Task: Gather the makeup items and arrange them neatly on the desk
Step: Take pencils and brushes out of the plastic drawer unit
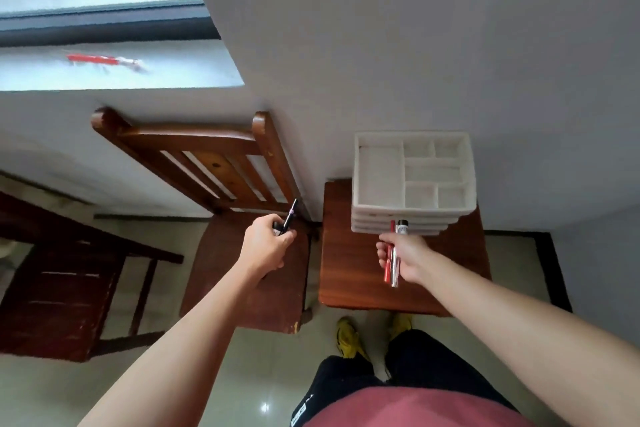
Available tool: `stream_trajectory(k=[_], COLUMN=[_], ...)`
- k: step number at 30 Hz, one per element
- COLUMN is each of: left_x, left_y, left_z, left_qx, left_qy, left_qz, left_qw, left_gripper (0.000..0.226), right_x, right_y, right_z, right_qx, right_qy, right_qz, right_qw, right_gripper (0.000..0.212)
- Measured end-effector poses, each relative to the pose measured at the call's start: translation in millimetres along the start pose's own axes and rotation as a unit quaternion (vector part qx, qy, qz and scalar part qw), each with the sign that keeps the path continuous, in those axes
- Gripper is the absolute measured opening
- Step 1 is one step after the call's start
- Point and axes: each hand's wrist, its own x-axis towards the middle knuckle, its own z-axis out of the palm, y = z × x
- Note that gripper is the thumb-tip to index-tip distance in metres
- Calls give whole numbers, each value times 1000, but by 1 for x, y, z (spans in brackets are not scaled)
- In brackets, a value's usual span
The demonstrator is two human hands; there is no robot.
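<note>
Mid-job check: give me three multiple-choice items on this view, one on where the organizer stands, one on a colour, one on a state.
1. The white organizer stands on: A the chair seat; B the small wooden table; C the windowsill.
2. The stick held with the silver tube in the right hand is: A green; B red; C blue.
3. The organizer's top compartments are: A empty; B packed with items; C under a lid.

Answers: 1 B, it sits at the back of the table, by the wall. 2 B, red shows above and below the fingers. 3 A, only bare white floors show in each compartment.
</note>
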Motion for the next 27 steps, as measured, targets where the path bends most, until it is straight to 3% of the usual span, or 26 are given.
stream_trajectory(k=[2, 4, 7, 10, 16, 21, 23, 27], left_x=[-14, -35, -69, -124, -265, -402, -464, -577], left_y=[-9, -22, -46, -78, -132, -173, -192, -233], left_z=[-7, -15, -18, -14, 12, 29, 36, 61], left_qx=[6, 13, 28, -18, -90, -213, -276, -360], left_qy=[21, 63, 119, 168, 271, 389, 438, 509], left_qz=[-21, -52, -98, -178, -308, -371, -388, -419], left_qw=[1000, 997, 988, 969, 908, 816, 762, 661], left_gripper=[20, 21, 24, 24, 16, 18, 16, 14], right_x=[-9, -19, -30, -44, -86, -159, -200, -272], right_y=[5, 6, 2, 4, 68, 168, 220, 325], right_z=[15, 32, 51, 72, 129, 176, 190, 207], right_qx=[-114, -261, -485, -662, -755, -753, -749, -744], right_qy=[-19, -47, -80, -114, -231, -340, -391, -455], right_qz=[-52, -129, -262, -344, -387, -393, -384, -353], right_qw=[992, 956, 830, 657, 477, 405, 372, 340], right_gripper=[7, 15, 23, 20, 12, 24, 21, 19])
